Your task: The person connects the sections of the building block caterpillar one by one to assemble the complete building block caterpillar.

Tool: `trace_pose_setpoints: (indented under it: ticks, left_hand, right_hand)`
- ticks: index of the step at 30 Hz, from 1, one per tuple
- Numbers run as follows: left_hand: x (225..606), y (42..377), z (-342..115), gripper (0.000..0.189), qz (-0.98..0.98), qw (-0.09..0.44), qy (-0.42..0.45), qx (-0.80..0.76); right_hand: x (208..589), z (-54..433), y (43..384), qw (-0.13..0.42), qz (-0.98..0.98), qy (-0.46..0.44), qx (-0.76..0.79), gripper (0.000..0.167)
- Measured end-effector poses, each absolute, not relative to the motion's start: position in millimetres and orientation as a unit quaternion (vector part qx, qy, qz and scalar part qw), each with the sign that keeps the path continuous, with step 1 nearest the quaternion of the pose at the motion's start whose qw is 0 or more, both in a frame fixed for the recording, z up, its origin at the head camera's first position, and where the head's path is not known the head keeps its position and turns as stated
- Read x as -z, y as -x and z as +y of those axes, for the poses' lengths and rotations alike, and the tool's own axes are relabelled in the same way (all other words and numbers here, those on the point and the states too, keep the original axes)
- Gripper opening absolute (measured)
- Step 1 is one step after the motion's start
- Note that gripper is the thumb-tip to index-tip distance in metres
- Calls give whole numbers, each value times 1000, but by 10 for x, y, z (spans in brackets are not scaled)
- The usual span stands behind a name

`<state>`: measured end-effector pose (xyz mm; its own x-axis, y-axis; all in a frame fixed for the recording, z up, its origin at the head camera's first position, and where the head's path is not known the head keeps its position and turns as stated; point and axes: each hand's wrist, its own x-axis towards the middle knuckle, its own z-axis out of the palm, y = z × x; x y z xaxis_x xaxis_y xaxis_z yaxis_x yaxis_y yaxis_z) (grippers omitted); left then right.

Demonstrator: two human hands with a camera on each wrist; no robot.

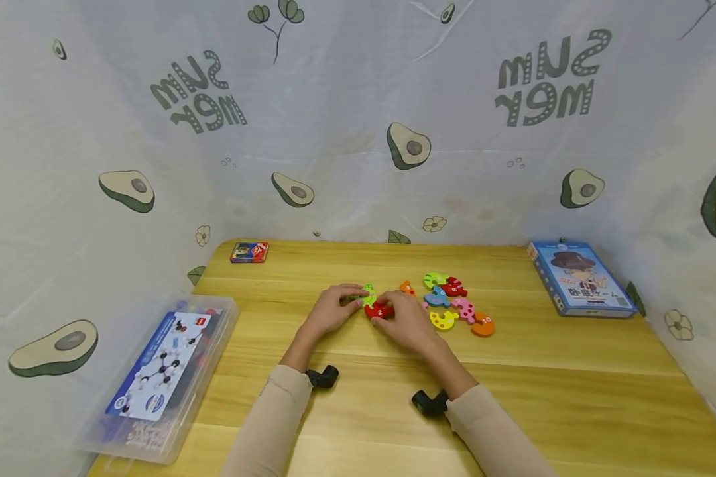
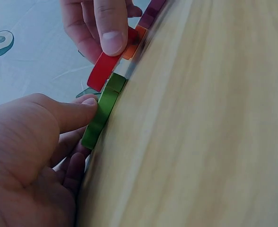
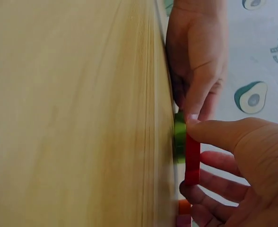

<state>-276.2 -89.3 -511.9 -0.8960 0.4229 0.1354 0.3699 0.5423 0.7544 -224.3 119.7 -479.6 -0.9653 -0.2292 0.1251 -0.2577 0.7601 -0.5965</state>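
Note:
My left hand (image 1: 332,308) pinches a green wooden animal-shaped puzzle piece (image 1: 369,294) at the tabletop, thumb on its near side in the left wrist view. Between the thumb and fingers of my right hand (image 1: 408,323) is a red wooden puzzle piece (image 1: 376,311) marked with a 2. In the right wrist view the red piece (image 3: 192,158) is raised slightly above the table, its end overlapping the green piece (image 3: 179,137). Just beyond the right hand lies an orange piece (image 1: 408,287), partly hidden.
Several coloured number pieces lie in a cluster right of the hands, among them a blue piece (image 1: 437,297), a yellow piece (image 1: 443,320) and an orange 10 (image 1: 483,325). A clear plastic case (image 1: 229,318) stands left, a small card box (image 1: 249,252) back left, a blue box (image 1: 581,278) right.

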Motion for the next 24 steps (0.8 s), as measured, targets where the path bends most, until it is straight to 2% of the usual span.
trace_pose_setpoints:
  ticks: [16, 22, 24]
  left_hand:
    - [5114, 2750, -856, 29, 877, 28, -215, -429]
    - [5121, 2745, -840, 28, 880, 28, -202, -429]
    - [5118, 2746, -836, 26, 881, 26, -201, -427]
  right_hand:
    - [4804, 1157, 2277, -2, -944, -112, -311, 35]
    - [4779, 1258, 2280, -20, -931, -121, -345, 38]
    - [4769, 1321, 2307, -11, -926, -112, -360, 38]
